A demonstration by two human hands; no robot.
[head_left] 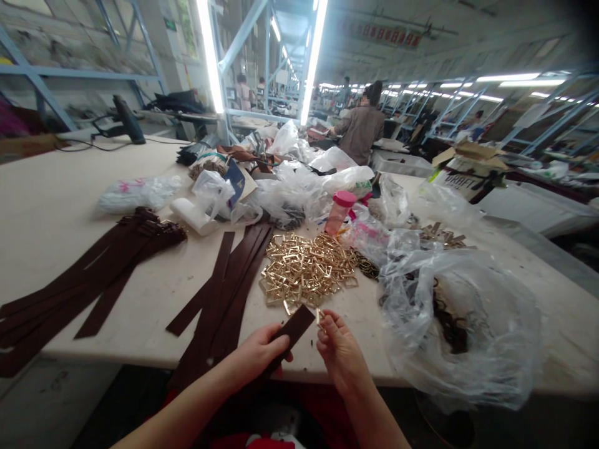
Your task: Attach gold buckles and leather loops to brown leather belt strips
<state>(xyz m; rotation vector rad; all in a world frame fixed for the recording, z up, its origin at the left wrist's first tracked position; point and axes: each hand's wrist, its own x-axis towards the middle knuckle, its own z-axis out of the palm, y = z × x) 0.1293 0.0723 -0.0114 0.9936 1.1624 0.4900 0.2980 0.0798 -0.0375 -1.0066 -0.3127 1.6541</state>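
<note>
My left hand (pixel 267 350) is closed around a dark brown leather strap (pixel 298 324), its cut end pointing up and to the right. In my right hand (pixel 340 349), thumb and fingers pinch a gold-coloured metal buckle (pixel 320 318), close to the strap's end but apart from it. Just beyond both hands lies a heap of gold buckles (pixel 309 265). More brown straps (pixel 229 299) are spread on the table to the left of my left hand, some running down past the near edge.
A bundle of brown straps (pixel 107 268) with buckles at one end lies far left. Clear plastic bags (pixel 486 324) crowd the right and back of the pale table (pixel 154 305). A pink-lidded jar (pixel 340 213) stands behind the heap. A co-worker (pixel 365 125) is farther back.
</note>
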